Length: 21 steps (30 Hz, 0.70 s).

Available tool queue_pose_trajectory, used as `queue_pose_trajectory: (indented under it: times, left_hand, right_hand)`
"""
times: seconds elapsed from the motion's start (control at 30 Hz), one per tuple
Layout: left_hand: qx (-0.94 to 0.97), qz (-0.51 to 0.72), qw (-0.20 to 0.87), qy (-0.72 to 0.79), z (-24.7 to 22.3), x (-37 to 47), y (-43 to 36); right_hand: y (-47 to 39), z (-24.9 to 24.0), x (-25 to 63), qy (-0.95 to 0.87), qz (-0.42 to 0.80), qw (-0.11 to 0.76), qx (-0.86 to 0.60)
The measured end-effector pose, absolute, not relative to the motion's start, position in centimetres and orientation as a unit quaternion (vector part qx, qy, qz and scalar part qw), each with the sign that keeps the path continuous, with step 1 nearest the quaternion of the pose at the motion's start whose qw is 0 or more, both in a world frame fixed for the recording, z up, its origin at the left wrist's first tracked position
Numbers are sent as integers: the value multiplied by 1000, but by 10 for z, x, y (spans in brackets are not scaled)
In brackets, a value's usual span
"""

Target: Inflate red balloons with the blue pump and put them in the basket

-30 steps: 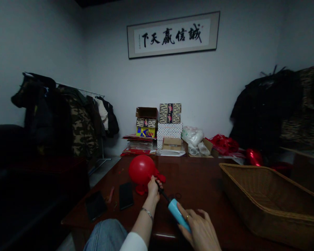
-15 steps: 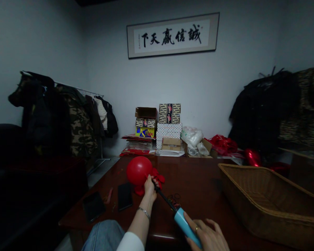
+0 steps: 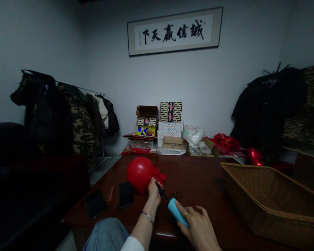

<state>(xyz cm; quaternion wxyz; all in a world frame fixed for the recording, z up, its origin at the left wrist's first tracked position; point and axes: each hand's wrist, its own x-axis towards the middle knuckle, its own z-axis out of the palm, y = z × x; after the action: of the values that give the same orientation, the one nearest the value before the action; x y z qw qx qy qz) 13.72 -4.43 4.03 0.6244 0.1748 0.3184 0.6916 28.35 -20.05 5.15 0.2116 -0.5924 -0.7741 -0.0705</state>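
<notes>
A round red balloon [image 3: 139, 174], partly inflated, rests above the dark wooden table. At its neck, my left hand [image 3: 154, 190] is closed, holding it against the black nozzle end of a balloon pump. My right hand [image 3: 196, 221] grips the pump's light-blue barrel [image 3: 178, 212], fingers over the top and thumb underneath. Only a short stretch of black shaft shows between the two hands. Behind my left hand lies a small heap of limp red balloons [image 3: 159, 175]. Several dark rubber bands [image 3: 176, 195] are just beyond the barrel, partly hidden by it.
A wicker basket [image 3: 264, 205] occupies the right of the table [image 3: 199, 177]. Two dark flat devices, one a phone-like slab [image 3: 126, 194] and the other a tablet-like slab [image 3: 95, 204], lie at left near a small pink item [image 3: 111, 193]. Boxes [image 3: 170, 129] are stacked against the wall.
My right hand has pushed the blue barrel up and left toward my left hand, so less black shaft shows. The red balloon looks slightly bigger. The view has shifted a little.
</notes>
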Motion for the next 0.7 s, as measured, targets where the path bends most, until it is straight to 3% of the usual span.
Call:
queue_pose_trajectory:
  times: [0.47,0.7]
  left_hand:
    - [153,677,636,337,35,152,-49]
    - [168,691,625,323,37,151,-42]
  right_hand:
    - [-182,45,270,-760,-86,206,-610]
    - [-188,40,276,-758,-96,242,-598]
